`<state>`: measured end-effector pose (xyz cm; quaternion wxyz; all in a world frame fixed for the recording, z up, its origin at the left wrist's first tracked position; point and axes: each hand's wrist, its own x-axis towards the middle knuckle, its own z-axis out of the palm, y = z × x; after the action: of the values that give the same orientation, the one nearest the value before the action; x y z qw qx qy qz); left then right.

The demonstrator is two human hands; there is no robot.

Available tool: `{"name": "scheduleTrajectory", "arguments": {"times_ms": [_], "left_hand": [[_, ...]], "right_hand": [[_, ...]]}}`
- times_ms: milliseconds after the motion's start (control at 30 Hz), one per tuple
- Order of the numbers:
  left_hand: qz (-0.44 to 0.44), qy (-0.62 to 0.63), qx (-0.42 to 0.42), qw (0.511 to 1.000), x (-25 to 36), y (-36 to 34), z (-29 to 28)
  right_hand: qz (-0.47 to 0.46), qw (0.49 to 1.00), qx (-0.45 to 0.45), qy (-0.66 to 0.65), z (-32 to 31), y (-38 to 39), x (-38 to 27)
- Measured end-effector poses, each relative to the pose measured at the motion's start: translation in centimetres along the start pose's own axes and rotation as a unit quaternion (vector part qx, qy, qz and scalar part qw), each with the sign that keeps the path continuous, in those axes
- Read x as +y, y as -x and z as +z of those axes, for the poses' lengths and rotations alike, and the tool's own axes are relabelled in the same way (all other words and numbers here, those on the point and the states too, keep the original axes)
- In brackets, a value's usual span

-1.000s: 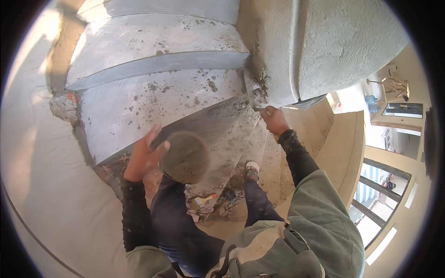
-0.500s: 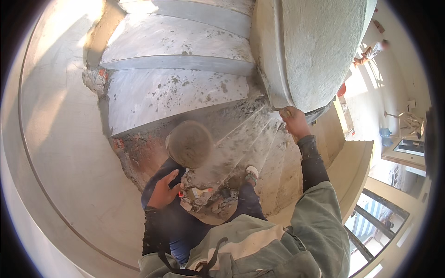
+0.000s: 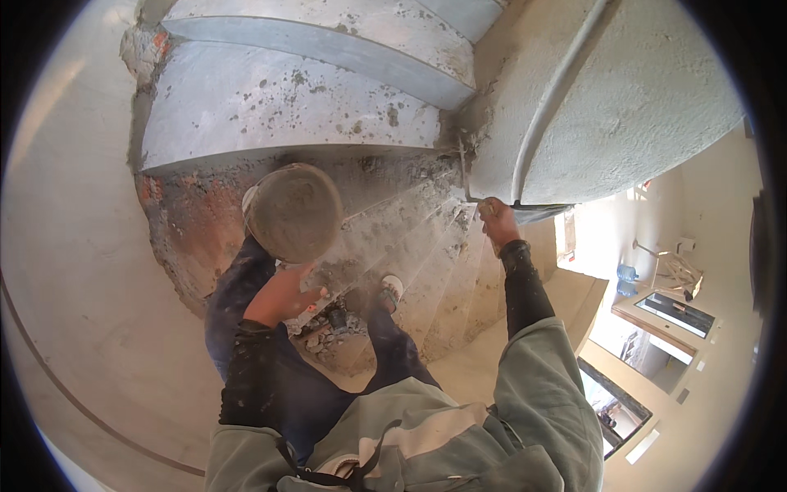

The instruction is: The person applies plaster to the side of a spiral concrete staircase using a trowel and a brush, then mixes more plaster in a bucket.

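Note:
My left hand is near my left knee, just below a round bucket, with fingers stretched out and slightly blurred. It appears to hold nothing. A grey-brown surface fills the bucket's round outline. My right hand is closed at the lower corner of the curved plastered wall. Something small and yellowish shows at its fingers, too little of it to name. A thin pale edge runs up from that hand along the wall's corner.
Pale, spattered stair steps rise ahead. Rough broken masonry borders them at the left. Rubble lies between my legs, near my shoe. Blue water jugs stand far off at the right.
The view has shifted, so steps and bucket sit higher and further left. My left hand has moved over where a brush showed on the rubble. My right hand stays at the wall's corner.

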<state>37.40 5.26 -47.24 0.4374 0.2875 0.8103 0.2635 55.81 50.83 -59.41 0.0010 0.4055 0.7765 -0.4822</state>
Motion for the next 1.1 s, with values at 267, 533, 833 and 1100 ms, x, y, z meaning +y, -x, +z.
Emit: {"name": "scheduleTrajectory", "arguments": {"times_ms": [267,533,833,1100], "left_hand": [[-0.031,-0.006,0.023,0.999,-0.8,2.8,-0.5],[-0.036,-0.023,0.028,0.999,-2.4,2.3,-0.4],[-0.069,-0.042,-0.053,0.995,-2.1,1.1,0.4],[-0.07,-0.074,-0.068,0.992,-1.8,0.9,0.4]], "right_hand": [[0.016,0.999,-0.015,0.042,-4.4,4.4,-0.3],[-0.042,0.999,0.004,-0.022,4.3,1.3,-4.0],[-0.136,0.956,0.119,0.233,2.7,-5.4,-1.6],[-0.12,0.976,0.127,0.132,-1.9,0.2,-4.8]]}}
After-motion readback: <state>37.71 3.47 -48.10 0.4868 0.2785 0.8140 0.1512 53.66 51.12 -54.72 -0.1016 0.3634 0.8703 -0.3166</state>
